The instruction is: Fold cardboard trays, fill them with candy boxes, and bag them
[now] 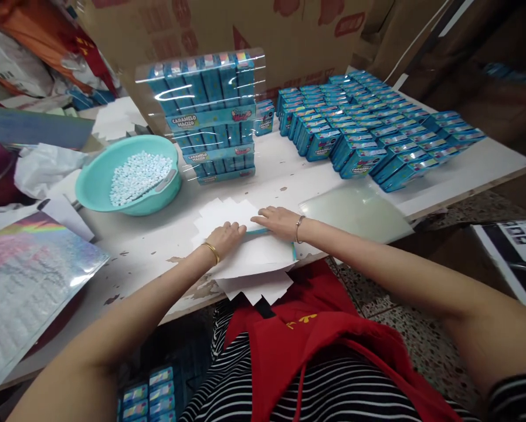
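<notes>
White paper or card sheets (249, 256) with jagged edges lie stacked at the table's front edge, a blue strip showing between my hands. My left hand (226, 241) rests on the left part of the stack, fingers bent and holding nothing I can see. Over the right part lies my right hand (280, 223), its fingers stretched out toward the left hand, palm down on the sheet. Just behind stand stacked trays of blue candy boxes (219, 138) in clear plastic.
A turquoise basin (95, 181) of small pale pieces stands at the left. Rows of blue boxes (363, 161) fill the back right. A translucent sheet (355, 211) lies right of my hands. Glossy printed film (38, 275) covers the left front. A large carton (284, 35) stands behind.
</notes>
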`<state>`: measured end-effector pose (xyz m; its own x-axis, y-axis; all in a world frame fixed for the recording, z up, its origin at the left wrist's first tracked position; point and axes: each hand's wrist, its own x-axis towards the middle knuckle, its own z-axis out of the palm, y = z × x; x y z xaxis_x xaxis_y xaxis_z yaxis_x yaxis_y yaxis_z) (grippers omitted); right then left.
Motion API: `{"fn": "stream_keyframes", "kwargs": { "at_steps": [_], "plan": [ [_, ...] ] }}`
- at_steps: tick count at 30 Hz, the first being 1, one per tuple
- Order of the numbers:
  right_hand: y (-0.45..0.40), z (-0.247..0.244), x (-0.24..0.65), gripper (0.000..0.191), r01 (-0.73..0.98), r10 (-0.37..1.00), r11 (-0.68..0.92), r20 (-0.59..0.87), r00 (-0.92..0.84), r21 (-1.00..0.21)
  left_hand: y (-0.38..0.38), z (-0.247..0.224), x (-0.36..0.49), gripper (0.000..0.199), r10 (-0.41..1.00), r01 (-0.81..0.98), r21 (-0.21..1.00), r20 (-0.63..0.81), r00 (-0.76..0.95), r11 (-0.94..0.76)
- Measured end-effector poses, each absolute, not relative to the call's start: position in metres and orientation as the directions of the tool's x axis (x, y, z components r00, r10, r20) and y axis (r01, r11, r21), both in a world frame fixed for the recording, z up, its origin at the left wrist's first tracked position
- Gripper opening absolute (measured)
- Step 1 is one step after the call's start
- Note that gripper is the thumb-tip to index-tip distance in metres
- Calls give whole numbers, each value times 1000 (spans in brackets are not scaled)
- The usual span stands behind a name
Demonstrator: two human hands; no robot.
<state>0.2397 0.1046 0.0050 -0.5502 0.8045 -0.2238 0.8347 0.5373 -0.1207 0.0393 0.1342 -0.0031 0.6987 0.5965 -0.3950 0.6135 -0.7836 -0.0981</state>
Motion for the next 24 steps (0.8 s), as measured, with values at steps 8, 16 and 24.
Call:
{"fn": "stream_keyframes", "kwargs": {
  "at_steps": [8,16,24],
  "plan": [
    [-1,2,233,31,795,843,534,111,-526,-289,132,2,41,30,634,647,-99,-354,688,-756],
    [9,-10,229,43,794,873,471,74,-482,-384,90,37,-6,33,420,464,509,-208,883,-725],
    [8,-22,214,39,910,931,344,207,-300,-229,93,5,12,20,670,681,287,-153,727,-673]
  ]
}}
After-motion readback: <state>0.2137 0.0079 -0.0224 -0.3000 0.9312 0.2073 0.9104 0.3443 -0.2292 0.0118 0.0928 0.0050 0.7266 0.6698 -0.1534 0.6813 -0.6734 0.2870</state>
